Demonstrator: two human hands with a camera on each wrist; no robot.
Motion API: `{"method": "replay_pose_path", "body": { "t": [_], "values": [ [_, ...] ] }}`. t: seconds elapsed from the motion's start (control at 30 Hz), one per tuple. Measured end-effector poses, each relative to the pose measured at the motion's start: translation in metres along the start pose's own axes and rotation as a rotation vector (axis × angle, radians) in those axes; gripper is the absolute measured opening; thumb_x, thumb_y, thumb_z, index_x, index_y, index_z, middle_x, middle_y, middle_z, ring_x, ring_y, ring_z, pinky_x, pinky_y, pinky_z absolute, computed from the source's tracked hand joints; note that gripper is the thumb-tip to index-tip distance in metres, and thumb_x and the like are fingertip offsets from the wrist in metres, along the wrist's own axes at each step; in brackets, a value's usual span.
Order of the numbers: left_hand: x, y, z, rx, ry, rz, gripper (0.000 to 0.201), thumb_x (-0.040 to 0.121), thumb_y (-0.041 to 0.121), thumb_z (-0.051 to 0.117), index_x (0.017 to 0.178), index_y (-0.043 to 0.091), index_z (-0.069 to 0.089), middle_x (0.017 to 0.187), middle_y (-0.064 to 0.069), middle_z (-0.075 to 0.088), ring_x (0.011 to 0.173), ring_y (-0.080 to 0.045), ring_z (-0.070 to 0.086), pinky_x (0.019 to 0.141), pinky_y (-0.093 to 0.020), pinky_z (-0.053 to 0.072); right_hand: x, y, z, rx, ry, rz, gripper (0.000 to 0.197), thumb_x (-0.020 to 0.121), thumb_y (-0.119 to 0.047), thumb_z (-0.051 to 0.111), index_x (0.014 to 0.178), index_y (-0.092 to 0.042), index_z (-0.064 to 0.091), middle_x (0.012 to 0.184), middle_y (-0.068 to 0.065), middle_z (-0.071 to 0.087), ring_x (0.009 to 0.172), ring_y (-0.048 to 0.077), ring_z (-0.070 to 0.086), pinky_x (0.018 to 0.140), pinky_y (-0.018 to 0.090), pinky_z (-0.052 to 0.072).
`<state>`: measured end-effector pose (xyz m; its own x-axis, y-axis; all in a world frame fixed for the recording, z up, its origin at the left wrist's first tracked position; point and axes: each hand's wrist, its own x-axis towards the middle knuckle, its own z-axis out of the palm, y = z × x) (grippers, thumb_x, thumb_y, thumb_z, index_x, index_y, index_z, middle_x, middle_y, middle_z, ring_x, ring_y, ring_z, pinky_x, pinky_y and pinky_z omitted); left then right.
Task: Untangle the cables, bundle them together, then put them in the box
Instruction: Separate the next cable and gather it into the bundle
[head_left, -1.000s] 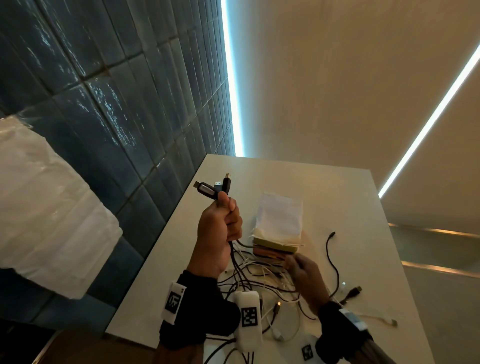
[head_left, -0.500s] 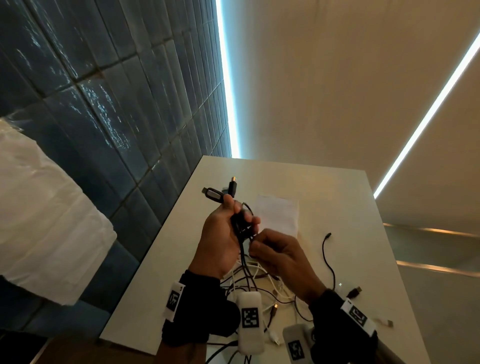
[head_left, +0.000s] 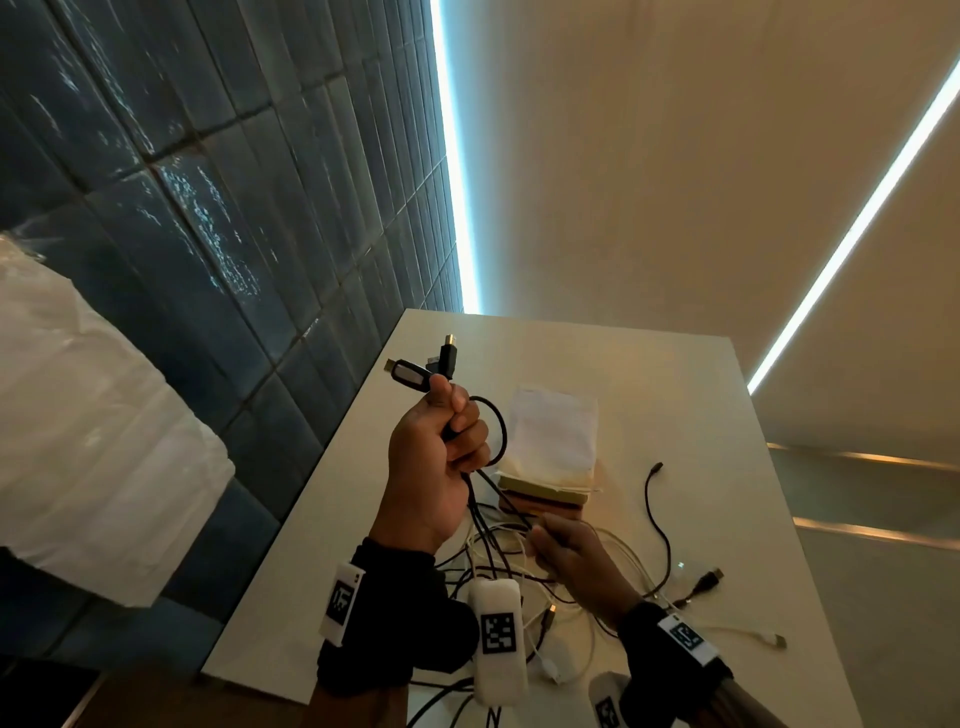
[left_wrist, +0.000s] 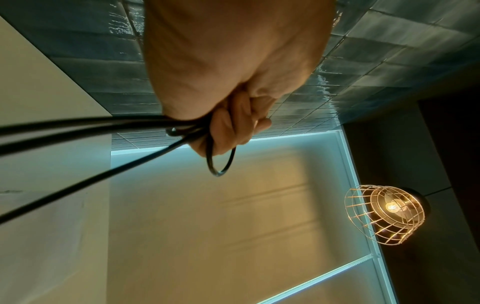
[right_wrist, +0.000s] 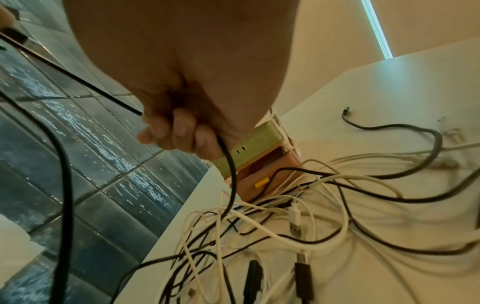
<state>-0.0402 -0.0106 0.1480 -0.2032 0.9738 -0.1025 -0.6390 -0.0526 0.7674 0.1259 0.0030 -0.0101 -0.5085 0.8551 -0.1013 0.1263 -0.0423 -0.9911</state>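
My left hand (head_left: 441, 457) is raised above the table and grips several black cables (head_left: 485, 499), their plugs (head_left: 426, 366) sticking out above the fist and a small loop (left_wrist: 221, 162) hanging beside the fingers. Lower and to the right, my right hand (head_left: 561, 551) pinches one black cable strand (right_wrist: 228, 164) that runs taut up toward the left hand. Beneath both hands lies a tangle of white and black cables (right_wrist: 298, 226) on the table. The small box (head_left: 540, 499) stands just beyond the right hand, its white lid flap (head_left: 553, 434) raised.
The white table (head_left: 675, 395) runs along a dark tiled wall (head_left: 234, 260) on the left. A loose black cable (head_left: 654, 514) and a white cable end (head_left: 774, 640) lie at the right. A caged lamp (left_wrist: 384, 214) hangs overhead.
My right hand came up to the left hand half a second ago, then dropped back toward the tangle, drawing a black strand taut. A loop now hangs beside the left fist.
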Motion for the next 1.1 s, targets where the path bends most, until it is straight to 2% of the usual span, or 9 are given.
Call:
{"method": "replay_pose_path", "body": {
  "t": [0.23,0.33,0.4,0.53,0.63,0.77,0.93,1.03,1.1],
  "values": [
    [-0.004,0.011,0.004,0.033,-0.019,0.045,0.035,0.100,0.032,0.036,0.072,0.014,0.045,0.056,0.006,0.032,0.040,-0.003,0.023,0.037,-0.017,0.020,0.005,0.023,0.000,-0.072,0.094,-0.005,0.027,0.100,-0.010,0.047,0.076,0.004,0.049,0.069,0.006,0.049,0.061,0.011,0.040,0.057,0.024,0.035],
    [-0.005,0.013,0.004,0.079,-0.004,0.069,0.036,0.102,0.032,0.035,0.073,0.014,0.045,0.056,0.006,0.032,0.041,-0.003,0.022,0.037,-0.017,0.017,0.009,0.035,-0.003,-0.148,0.146,0.026,0.028,0.097,-0.021,0.048,0.071,-0.010,0.050,0.067,0.001,0.051,0.062,0.012,0.043,0.061,0.033,0.037],
    [-0.004,0.014,0.003,0.106,0.027,0.076,0.035,0.102,0.031,0.035,0.073,0.014,0.045,0.056,0.007,0.033,0.042,-0.004,0.022,0.039,-0.018,0.016,0.011,0.037,-0.007,-0.173,0.182,0.054,0.029,0.097,-0.015,0.051,0.068,-0.018,0.054,0.065,-0.005,0.055,0.062,0.009,0.047,0.062,0.034,0.039],
    [-0.002,0.009,-0.001,0.163,0.087,0.032,0.036,0.104,0.031,0.033,0.073,0.015,0.045,0.057,0.006,0.039,0.043,-0.005,0.029,0.040,-0.018,0.021,0.016,0.009,-0.009,-0.097,0.268,0.102,0.020,0.094,-0.013,0.056,0.078,-0.005,0.064,0.066,0.000,0.058,0.060,0.014,0.051,0.058,0.034,0.043],
    [-0.001,0.001,-0.004,0.170,0.151,-0.037,0.035,0.104,0.032,0.034,0.075,0.014,0.044,0.061,0.001,0.046,0.047,-0.008,0.038,0.042,-0.020,0.026,0.020,-0.033,-0.004,0.065,0.315,0.056,0.017,0.095,-0.009,0.057,0.083,0.001,0.063,0.055,-0.008,0.054,0.048,0.007,0.048,0.046,0.023,0.039],
    [0.001,-0.009,-0.008,0.185,0.260,-0.113,0.033,0.103,0.032,0.035,0.078,0.014,0.045,0.067,-0.005,0.057,0.052,-0.013,0.044,0.043,-0.022,0.029,0.024,-0.093,0.004,0.160,0.298,-0.097,0.015,0.094,-0.008,0.059,0.090,0.006,0.062,0.061,-0.003,0.050,0.043,-0.001,0.047,0.040,0.015,0.039],
    [0.001,-0.009,-0.007,0.198,0.319,-0.137,0.033,0.104,0.033,0.034,0.081,0.013,0.046,0.075,-0.009,0.070,0.057,-0.014,0.047,0.048,-0.023,0.031,0.021,-0.126,0.009,0.078,0.198,-0.319,0.011,0.091,-0.011,0.064,0.082,-0.003,0.065,0.063,-0.002,0.055,0.053,0.009,0.046,0.046,0.026,0.041],
    [-0.002,-0.004,-0.004,0.079,0.260,-0.129,0.035,0.104,0.034,0.034,0.077,0.014,0.046,0.075,-0.009,0.069,0.064,-0.018,0.051,0.058,-0.029,0.039,0.016,-0.123,0.015,0.091,0.032,-0.314,0.013,0.091,-0.008,0.065,0.078,-0.004,0.065,0.058,-0.009,0.052,0.050,0.007,0.041,0.049,0.021,0.035],
    [-0.002,-0.001,-0.003,-0.017,0.203,-0.104,0.037,0.103,0.035,0.035,0.074,0.014,0.047,0.068,-0.005,0.059,0.066,-0.020,0.051,0.063,-0.032,0.043,0.012,-0.112,0.019,0.110,-0.022,-0.275,0.015,0.090,-0.006,0.065,0.075,-0.008,0.065,0.057,-0.008,0.051,0.050,0.008,0.040,0.050,0.022,0.034]
  ]
}}
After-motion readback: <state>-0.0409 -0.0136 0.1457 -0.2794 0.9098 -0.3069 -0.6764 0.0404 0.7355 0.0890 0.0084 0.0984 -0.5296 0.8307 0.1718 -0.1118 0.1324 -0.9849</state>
